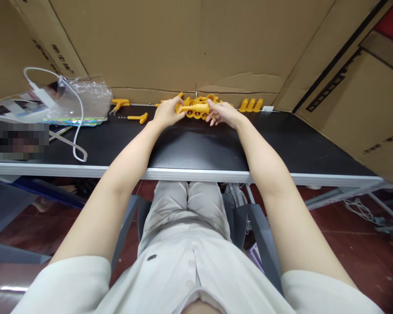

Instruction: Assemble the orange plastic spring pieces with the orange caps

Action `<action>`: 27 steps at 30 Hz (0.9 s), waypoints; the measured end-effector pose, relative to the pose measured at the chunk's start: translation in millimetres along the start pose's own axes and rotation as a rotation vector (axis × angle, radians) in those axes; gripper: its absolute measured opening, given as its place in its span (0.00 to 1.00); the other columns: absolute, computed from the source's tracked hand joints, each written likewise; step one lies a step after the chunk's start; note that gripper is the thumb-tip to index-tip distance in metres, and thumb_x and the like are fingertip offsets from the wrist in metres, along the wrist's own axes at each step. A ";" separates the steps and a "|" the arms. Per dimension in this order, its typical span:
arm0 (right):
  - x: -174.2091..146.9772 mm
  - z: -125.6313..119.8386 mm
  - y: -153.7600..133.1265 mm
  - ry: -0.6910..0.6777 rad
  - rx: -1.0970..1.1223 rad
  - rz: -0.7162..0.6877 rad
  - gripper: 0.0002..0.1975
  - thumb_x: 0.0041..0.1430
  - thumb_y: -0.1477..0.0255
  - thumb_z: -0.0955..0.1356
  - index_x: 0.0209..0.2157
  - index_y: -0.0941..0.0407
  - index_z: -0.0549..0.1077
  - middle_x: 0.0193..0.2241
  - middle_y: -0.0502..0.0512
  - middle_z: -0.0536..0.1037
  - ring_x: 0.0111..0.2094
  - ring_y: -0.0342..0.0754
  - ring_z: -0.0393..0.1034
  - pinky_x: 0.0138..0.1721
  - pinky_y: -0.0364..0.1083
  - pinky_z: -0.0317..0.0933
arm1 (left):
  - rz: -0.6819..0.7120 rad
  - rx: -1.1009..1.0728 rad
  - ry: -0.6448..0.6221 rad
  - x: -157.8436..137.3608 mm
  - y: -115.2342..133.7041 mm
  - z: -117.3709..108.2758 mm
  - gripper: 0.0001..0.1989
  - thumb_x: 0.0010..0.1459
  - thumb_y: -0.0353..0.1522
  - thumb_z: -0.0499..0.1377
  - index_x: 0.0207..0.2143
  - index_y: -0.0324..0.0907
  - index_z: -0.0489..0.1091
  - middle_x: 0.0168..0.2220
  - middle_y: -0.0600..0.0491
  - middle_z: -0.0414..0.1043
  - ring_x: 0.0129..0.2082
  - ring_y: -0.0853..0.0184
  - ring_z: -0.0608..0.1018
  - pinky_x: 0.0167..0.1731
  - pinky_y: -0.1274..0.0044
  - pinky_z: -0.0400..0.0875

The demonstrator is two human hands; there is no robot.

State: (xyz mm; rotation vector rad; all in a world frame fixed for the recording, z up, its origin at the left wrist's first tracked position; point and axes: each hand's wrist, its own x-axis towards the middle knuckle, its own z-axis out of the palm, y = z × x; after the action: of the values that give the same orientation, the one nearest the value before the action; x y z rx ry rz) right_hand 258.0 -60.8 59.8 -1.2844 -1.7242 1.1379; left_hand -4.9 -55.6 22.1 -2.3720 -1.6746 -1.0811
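A yellow corkscrew (196, 107) lies sideways between my hands, above the back of the black table. My left hand (168, 112) is closed around its left end, with the thumb and fingers pinching it. At the other end, my right hand (225, 113) grips with thumb and forefinger while its other fingers curl loosely below. Behind and under the held piece sit several round yellow cup-like parts (197, 116), partly hidden by the hands. To the left lie two yellow handles with metal spiral screws, one nearer handle (143, 118) and one farther handle (120, 103).
Several yellow bullet-shaped sleeves (250, 105) stand at the back right beside a small white item (267, 108). At the left are a clear plastic bag (88, 98) and a white cable (82, 115). Cardboard walls (157, 43) enclose the table (275, 148).
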 end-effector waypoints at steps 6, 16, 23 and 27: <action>-4.1 -2.6 1.2 -0.003 0.068 -0.048 0.18 0.65 0.68 0.84 0.44 0.54 0.74 0.35 0.50 0.84 0.27 0.42 0.80 0.26 0.38 0.72 | -0.003 -0.015 0.020 0.2 -2.1 1.9 0.21 0.61 0.37 0.69 0.57 0.47 0.79 0.42 0.47 0.81 0.53 0.47 0.81 0.57 0.65 0.76; 5.8 -5.7 7.8 0.041 0.033 -0.076 0.15 0.64 0.70 0.82 0.43 0.55 0.75 0.37 0.54 0.83 0.31 0.44 0.80 0.30 0.39 0.72 | 0.003 -0.028 0.028 0.0 -1.5 3.4 0.21 0.63 0.38 0.69 0.58 0.48 0.78 0.43 0.46 0.81 0.54 0.48 0.81 0.58 0.65 0.75; 1.7 -4.1 4.0 0.051 0.039 -0.068 0.11 0.67 0.71 0.80 0.42 0.55 0.76 0.36 0.53 0.82 0.30 0.43 0.79 0.28 0.38 0.70 | -0.035 -0.013 0.006 -1.0 3.1 1.7 0.20 0.63 0.37 0.69 0.57 0.47 0.78 0.45 0.46 0.82 0.55 0.47 0.81 0.58 0.64 0.75; 1.0 -4.0 2.6 0.063 0.031 -0.064 0.12 0.67 0.69 0.81 0.41 0.55 0.77 0.35 0.53 0.83 0.31 0.44 0.80 0.29 0.39 0.71 | -0.017 -0.014 0.022 -0.7 2.7 1.9 0.20 0.63 0.37 0.69 0.57 0.47 0.78 0.44 0.46 0.82 0.54 0.47 0.82 0.57 0.64 0.76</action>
State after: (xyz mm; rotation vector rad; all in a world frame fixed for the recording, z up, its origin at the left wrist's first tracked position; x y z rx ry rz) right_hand 262.3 -58.5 58.9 -1.2246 -1.6839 1.0721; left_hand -1.7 -56.5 21.2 -2.3493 -1.6891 -1.1212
